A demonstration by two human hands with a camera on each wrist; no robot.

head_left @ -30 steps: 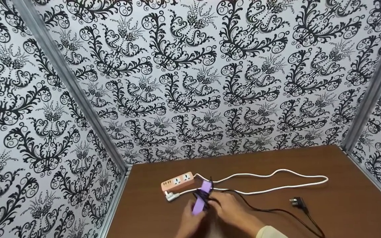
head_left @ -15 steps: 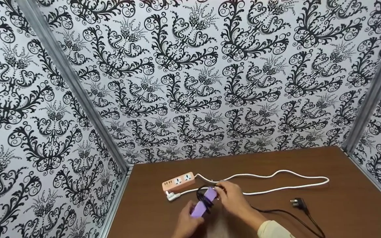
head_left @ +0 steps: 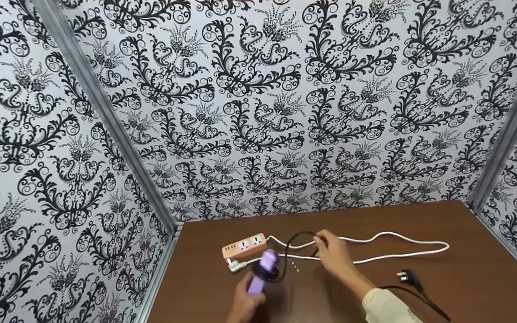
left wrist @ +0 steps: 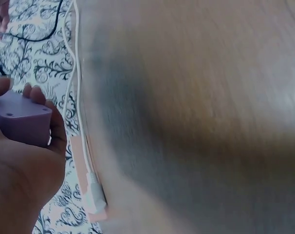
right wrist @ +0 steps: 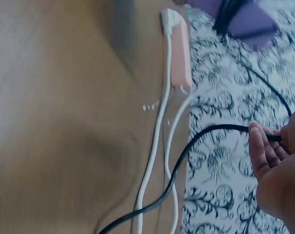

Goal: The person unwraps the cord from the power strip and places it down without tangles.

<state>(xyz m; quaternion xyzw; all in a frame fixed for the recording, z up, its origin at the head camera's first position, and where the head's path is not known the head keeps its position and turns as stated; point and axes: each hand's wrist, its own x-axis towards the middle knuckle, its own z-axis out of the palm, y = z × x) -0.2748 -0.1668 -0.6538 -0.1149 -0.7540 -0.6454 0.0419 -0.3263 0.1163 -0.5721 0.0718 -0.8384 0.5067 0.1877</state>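
Note:
My left hand (head_left: pixel 244 301) grips the lower end of a long purple power strip (head_left: pixel 256 285), held up over the table with its other end tilted away. Black cord is wound around the strip's middle. In the left wrist view, small screw holes show on the strip's end (left wrist: pixel 28 109). My right hand (head_left: pixel 337 258) pinches the black cord (right wrist: pixel 225 126) between thumb and fingers, off to the right of the strip. A loop of cord arches between the two hands. From the right hand, the cord runs down toward a black three-pin plug (head_left: pixel 407 277) on the table.
Behind the hands, a peach power strip (head_left: pixel 245 246) lies on the brown table (head_left: pixel 222 305), its white plug (head_left: pixel 237 265) beside it. Its white cord (head_left: pixel 375 258) stretches right in a long loop. Patterned walls (head_left: pixel 258 134) enclose the table's back and sides.
My right hand has moved away from the purple strip, up and right, drawing out a loop of black cord. The left hand has shifted slightly left, turning the strip more upright.

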